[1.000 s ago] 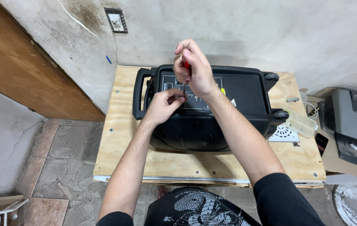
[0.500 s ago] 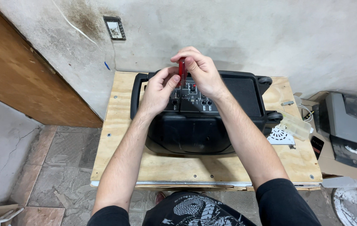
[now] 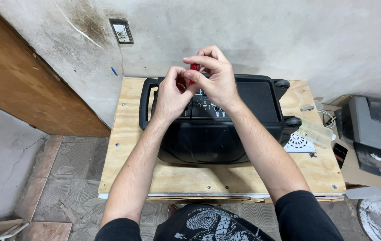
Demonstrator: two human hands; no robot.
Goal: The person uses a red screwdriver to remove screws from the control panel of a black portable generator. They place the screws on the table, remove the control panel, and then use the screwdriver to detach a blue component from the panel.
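A big black portable speaker [image 3: 217,129] with a handle and small wheels lies flat on a plywood table [image 3: 128,151]. Its control panel [image 3: 204,109] with knobs faces up. Both my hands are raised together above that panel. My right hand [image 3: 217,80] pinches a small red-handled tool [image 3: 194,68] between its fingertips. My left hand [image 3: 170,93] sits just beside it, its fingers curled and touching the tool's lower end. The tool's tip is hidden by my fingers.
A clear plastic box [image 3: 315,131], a white round grille piece [image 3: 298,143] and small parts lie on the table's right side. Grey device parts [image 3: 373,129] sit on cardboard further right. A wall with a switch plate [image 3: 121,30] rises behind; tiled floor lies to the left.
Both hands rose from the speaker's panel. The left hand left the panel and joined the right hand at the red tool.
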